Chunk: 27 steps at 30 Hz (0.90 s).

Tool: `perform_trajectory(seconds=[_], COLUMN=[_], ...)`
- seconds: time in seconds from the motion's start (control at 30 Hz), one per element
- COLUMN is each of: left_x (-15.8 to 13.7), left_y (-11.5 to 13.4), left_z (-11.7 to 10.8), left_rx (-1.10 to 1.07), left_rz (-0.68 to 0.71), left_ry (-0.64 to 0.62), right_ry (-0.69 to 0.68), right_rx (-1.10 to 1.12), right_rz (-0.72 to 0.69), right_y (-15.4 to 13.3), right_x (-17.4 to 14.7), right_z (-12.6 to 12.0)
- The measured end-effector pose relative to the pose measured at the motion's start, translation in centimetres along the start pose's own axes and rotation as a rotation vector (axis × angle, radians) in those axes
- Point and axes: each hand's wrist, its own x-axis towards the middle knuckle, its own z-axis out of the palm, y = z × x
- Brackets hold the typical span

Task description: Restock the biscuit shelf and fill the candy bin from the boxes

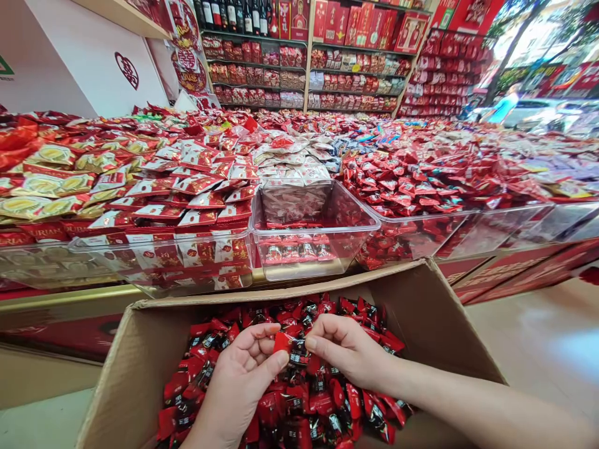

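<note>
Above an open cardboard box [412, 299], a wrapped candy [298, 357] in a red and black wrapper is stretched between my two hands. The thumb and curled fingers of my left hand [246, 358] close on its red left end. At the other end, my right hand [350, 349] pinches the wrapper between thumb and fingertips. Loose red and black candies [322, 402] of the same kind lie heaped in the box beneath both hands. Just beyond the box stands a clear plastic bin [316, 234], with a low layer of similar candies [299, 251] at its bottom.
Red and white snack packets [201, 181] fill the bin to the left, with durian packets [56, 181] farther left. Small red packets [397, 181] are piled to the right. Stocked shelves [306, 75] line the back. Pale floor [538, 330] shows at right.
</note>
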Motion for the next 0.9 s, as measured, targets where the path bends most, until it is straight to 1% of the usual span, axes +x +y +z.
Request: perform_trajectory(seconds=[0.07,0.1,0.17,0.23,0.27,0.3,0.37,0.47,0.53,0.63,0.67,0.73,0.77,0.8,0.83,0.87,0.9], left_x=[-0.2,-0.3,-0.4,-0.5,-0.5,-0.5,-0.5,-0.7,-0.9,-1.0,-1.0,-0.7,-0.5,-0.4,-0.2,0.0,0.1], left_y=[0.1,0.2,0.3,0.3,0.3,0.3,0.4,1.1,1.7,2.5,2.6,2.3,2.0,1.6,1.2,0.8,0.3], left_z=[0.3,0.5,0.8,0.9,0.8,0.8,0.7,0.6,0.7,0.5,0.3,-0.2,-0.5,-0.7,-0.8,-0.9,-0.9], left_rx=[-0.007,-0.020,-0.087,-0.177,-0.214,-0.239,-0.249,-0.231,-0.238,-0.291,-0.299,-0.283,-0.262,-0.236,-0.210,-0.188,-0.170], left_rz=[-0.013,-0.035,-0.135,-0.250,-0.282,-0.292,-0.275,-0.253,-0.259,-0.270,-0.267,-0.251,-0.250,-0.261,-0.276,-0.292,-0.307], left_ry=[0.034,0.050,0.034,-0.025,-0.044,-0.050,-0.033,-0.049,-0.073,-0.043,-0.030,-0.035,-0.060,-0.090,-0.118,-0.139,-0.154], right_ry=[0.049,0.069,0.079,0.030,-0.007,-0.045,-0.092,-0.076,-0.072,-0.083,-0.055,0.089,0.185,0.284,0.355,0.377,0.345], right_rx=[-0.188,-0.318,-0.617,-0.875,-0.962,-1.017,-1.045,-1.022,-1.030,-1.005,-0.989,-0.990,-1.017,-1.059,-1.110,-1.171,-1.240], right_rz=[-0.111,-0.200,-0.446,-0.695,-0.781,-0.834,-0.859,-0.852,-0.904,-1.066,-1.111,-1.149,-1.131,-1.080,-1.013,-0.936,-0.854], right_y=[0.0,0.0,-0.1,-0.3,-0.5,-0.7,-1.0,-1.6,-2.7,-6.1,-7.6,-10.7,-12.1,-13.3,-14.2,-14.9,-15.3], right_x=[0.0,-0.1,-0.1,-0.2,-0.2,-0.3,-0.3,-0.5,-0.7,-1.2,-1.2,-0.4,0.5,1.7,3.2,5.0,7.0], right_z=[-0.2,-0.3,-0.5,-0.6,-0.6,-0.6,-0.5,-0.5,-0.8,-2.0,-2.7,-4.3,-5.1,-5.9,-6.7,-7.3,-7.8])
